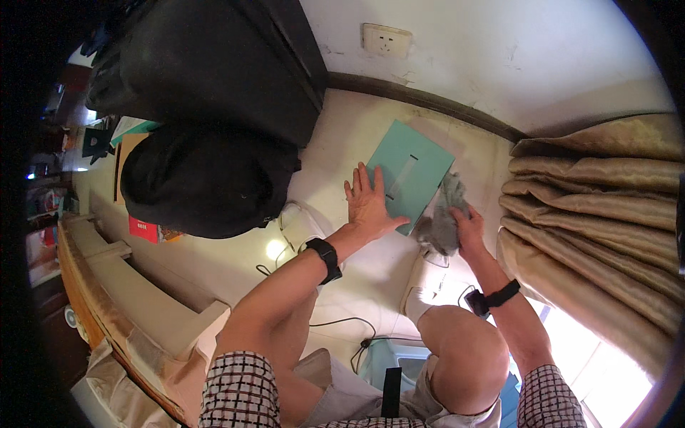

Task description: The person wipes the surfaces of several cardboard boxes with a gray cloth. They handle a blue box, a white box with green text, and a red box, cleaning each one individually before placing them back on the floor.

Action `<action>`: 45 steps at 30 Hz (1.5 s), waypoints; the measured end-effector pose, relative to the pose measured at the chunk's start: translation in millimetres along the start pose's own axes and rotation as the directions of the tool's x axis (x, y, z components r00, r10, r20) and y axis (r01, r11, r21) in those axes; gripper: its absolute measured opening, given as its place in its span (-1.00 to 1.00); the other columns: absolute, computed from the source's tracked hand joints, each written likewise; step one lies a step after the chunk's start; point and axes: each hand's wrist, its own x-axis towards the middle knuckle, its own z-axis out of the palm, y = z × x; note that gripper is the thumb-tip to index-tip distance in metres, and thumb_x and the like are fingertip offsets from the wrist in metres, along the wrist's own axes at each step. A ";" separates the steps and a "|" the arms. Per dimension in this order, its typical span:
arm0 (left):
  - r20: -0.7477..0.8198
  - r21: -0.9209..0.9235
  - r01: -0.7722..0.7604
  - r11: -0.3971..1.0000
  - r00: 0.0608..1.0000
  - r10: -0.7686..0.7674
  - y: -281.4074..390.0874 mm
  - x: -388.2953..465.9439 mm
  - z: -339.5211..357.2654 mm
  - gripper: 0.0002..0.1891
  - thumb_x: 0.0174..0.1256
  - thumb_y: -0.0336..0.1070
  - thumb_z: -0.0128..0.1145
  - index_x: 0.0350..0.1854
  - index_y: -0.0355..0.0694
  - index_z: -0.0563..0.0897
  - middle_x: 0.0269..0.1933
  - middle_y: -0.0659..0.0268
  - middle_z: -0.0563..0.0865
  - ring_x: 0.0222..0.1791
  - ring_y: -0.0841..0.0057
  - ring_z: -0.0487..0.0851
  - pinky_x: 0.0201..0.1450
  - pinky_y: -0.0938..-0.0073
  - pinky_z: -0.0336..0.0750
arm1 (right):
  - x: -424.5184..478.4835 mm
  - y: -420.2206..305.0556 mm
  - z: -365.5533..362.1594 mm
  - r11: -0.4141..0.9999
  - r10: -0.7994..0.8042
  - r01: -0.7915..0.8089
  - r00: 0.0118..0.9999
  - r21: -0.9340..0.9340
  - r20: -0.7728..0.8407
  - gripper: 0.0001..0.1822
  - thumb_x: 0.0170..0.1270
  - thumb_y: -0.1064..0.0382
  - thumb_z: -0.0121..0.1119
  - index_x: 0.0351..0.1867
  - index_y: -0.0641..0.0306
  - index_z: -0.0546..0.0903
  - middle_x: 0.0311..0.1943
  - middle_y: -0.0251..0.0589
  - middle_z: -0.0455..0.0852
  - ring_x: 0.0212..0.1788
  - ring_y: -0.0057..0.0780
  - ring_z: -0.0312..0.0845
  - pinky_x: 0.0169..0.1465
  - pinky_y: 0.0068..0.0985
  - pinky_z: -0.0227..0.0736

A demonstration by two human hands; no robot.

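A flat teal box with a pale strip in a slot on its top lies on the light floor. My left hand rests on its near left part, palm down with the fingers spread. In my right hand is a grey cloth, bunched and hanging against the box's right side. The cloth partly hides that edge. Both wrists wear black straps.
A black cabinet-like piece and a black bag stand at the left. Gathered tan curtains hang at the right. Behind the box runs a dark baseboard below a wall socket. A black cable crosses the floor near a blue plastic stool.
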 end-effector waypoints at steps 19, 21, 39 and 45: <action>0.077 0.162 0.034 0.986 0.996 -0.047 29.2 1.6 16.9 0.40 -0.26 0.25 0.52 0.58 -0.36 -0.06 0.55 -0.38 -0.20 0.58 -0.27 -0.26 0.41 -0.54 -0.21 | -2.4 31.8 -0.5 0.987 0.134 -0.124 0.987 0.103 -0.093 -0.58 0.31 0.22 0.30 0.12 0.43 0.61 -0.09 -0.13 0.73 -0.15 -0.39 0.62 -0.03 -0.37 0.55; 0.096 0.161 -0.008 0.987 0.995 -0.007 22.7 -0.2 13.9 0.37 -0.25 0.20 0.51 0.58 -0.33 -0.05 0.55 -0.37 -0.20 0.59 -0.27 -0.26 0.41 -0.55 -0.20 | 0.5 32.0 -12.4 0.994 0.085 -0.079 0.991 0.069 -0.099 -0.58 0.31 0.22 0.30 0.12 0.42 0.62 -0.09 -0.15 0.73 -0.16 -0.40 0.61 -0.04 -0.38 0.55; 0.148 0.325 -0.203 0.924 0.976 0.163 -47.5 -44.4 13.7 0.29 -0.13 0.08 0.50 0.58 -0.31 -0.07 0.56 -0.35 -0.20 0.56 -0.35 -0.23 0.41 -0.55 -0.20 | 58.3 -41.0 26.6 0.905 -0.287 0.319 0.946 -0.280 0.149 -0.49 0.27 0.05 0.31 0.18 0.28 0.63 -0.05 -0.01 0.77 -0.05 -0.25 0.70 0.06 -0.36 0.55; 0.147 0.342 -0.186 0.921 0.979 0.143 -41.4 -41.5 24.1 0.24 -0.07 0.04 0.46 0.57 -0.37 -0.08 0.55 -0.38 -0.20 0.56 -0.37 -0.24 0.41 -0.54 -0.20 | 107.1 -46.6 109.2 0.715 -0.241 0.518 0.813 -0.470 0.530 -0.38 0.27 -0.18 0.24 0.19 0.23 0.62 0.02 0.18 0.71 0.11 0.05 0.63 0.18 -0.19 0.49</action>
